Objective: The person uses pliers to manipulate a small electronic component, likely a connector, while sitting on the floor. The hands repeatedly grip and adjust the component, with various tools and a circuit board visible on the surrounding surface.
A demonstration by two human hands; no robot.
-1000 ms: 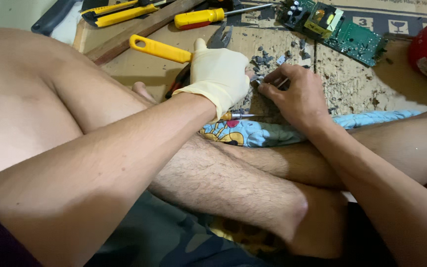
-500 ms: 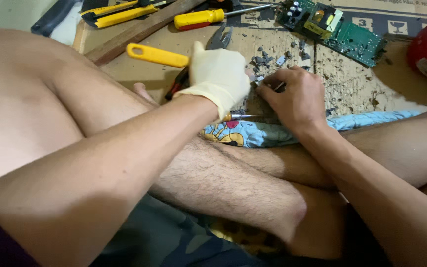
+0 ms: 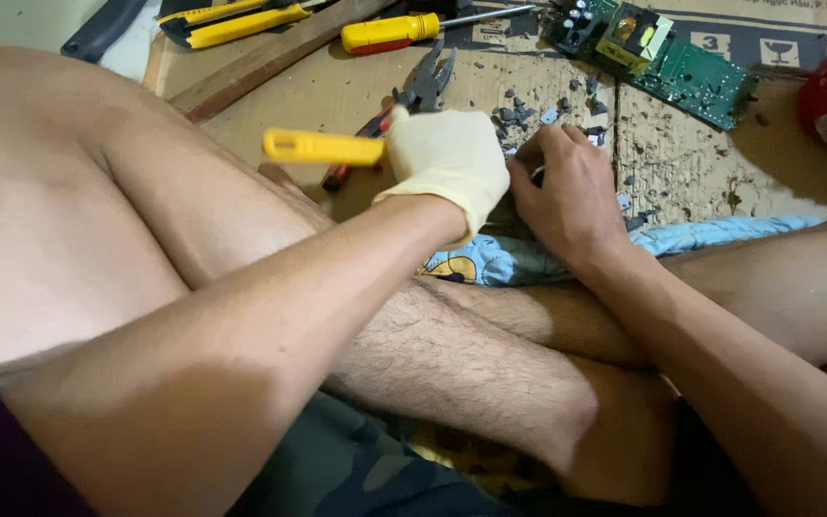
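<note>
Left hand (image 3: 447, 158), in a cream rubber glove, grips pliers (image 3: 375, 134): smooth yellow handle runs leftward from the fist, dark metal tips point up and away. Bare right hand (image 3: 567, 187), fingers curled, pinches something hidden; grey crumbled fragments (image 3: 547, 110) lie just beyond.
</note>
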